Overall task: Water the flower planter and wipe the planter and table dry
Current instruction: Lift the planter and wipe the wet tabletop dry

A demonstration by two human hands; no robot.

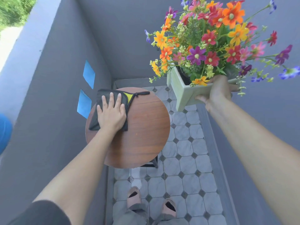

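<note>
Fingers, left hand: four fingers (111, 99) lie straight and slightly spread, with the thumb out to the left; the left hand (112, 116) presses palm-down on the cloth.
Blue object: a blurred blue shape (4, 132) at the left edge; what it is cannot be told.
Blue squares: two blue patches (89, 73) on the grey wall, one farther and one nearer, just left of the table.
Cloth: a dark cloth (103, 98) flat on the far-left part of the tabletop, with one corner folded back showing yellow and a dark cord trailing right.
Table: a round wooden table (142, 127) with its top bare to the right of and nearer than the cloth.
Slippers: two pink slippers (134, 197) on the floor at the near edge.
Floor: pale tiles (186, 151) with small dark diamonds, right of the table.
Planter: a pale green square planter (183, 95), held in the air right of the table and not touching it, tilted.
Fingers, right hand: the right hand (215, 93) grips the planter's near wall at the rim, with curled fingers (201, 99) wrapped on the outside; the thumb cannot be made out.
Flowers: orange, red, pink, purple and blue flowers (209, 38) fill the planter and spread wide to the far right.
</note>
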